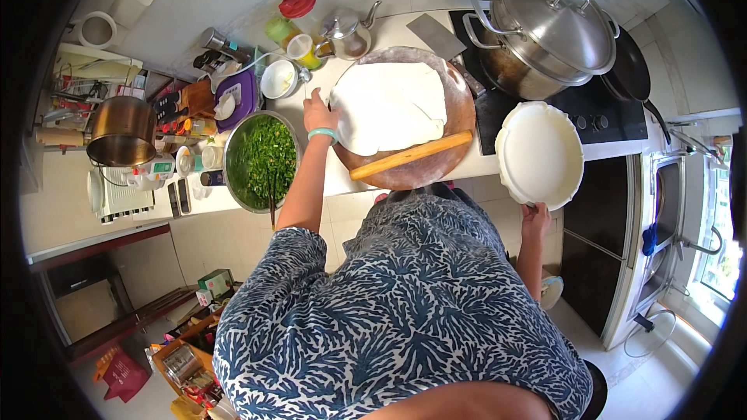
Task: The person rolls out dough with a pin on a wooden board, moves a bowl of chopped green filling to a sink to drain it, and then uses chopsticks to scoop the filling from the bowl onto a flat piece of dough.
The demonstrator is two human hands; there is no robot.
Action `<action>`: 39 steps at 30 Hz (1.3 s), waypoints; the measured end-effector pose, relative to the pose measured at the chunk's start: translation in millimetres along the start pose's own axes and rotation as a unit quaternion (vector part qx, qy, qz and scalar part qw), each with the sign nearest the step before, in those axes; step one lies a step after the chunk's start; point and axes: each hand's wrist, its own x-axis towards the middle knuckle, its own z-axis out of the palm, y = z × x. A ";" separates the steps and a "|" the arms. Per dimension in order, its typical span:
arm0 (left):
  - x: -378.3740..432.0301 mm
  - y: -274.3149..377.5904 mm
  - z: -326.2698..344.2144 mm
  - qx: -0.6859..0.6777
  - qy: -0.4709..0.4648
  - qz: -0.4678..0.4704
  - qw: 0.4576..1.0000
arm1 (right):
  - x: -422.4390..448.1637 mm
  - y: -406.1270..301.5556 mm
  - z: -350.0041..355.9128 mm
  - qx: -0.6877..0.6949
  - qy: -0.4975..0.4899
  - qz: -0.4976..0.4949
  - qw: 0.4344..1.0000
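Note:
My left hand (320,115), a pale green bangle (323,133) on its wrist, is at the left edge of a large sheet of rolled white dough (388,108). Its fingers are apart and nothing shows in them; whether they touch the dough is unclear. The dough lies folded on a round wooden board (458,111), with a wooden rolling pin (411,156) resting across the board's near side. Out to the right, my right hand (536,220) grips the near edge of a round pan (530,205). Dough (540,151) lines that pan and drapes over its rim in ruffles.
Left of the board stands a steel bowl (232,170) of chopped greens (265,154) with chopsticks (272,198). A cleaver (436,36) lies behind, beside the black cooktop (490,119) bearing a large lidded steel pot (551,29). A steel kettle (347,35) and white bowl (279,79) stand at the back.

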 end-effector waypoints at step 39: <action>102.3 109.7 -4.5 -0.157 -0.173 0.166 0.958 | 92.7 -169.6 7.6 0.043 -0.144 0.010 0.989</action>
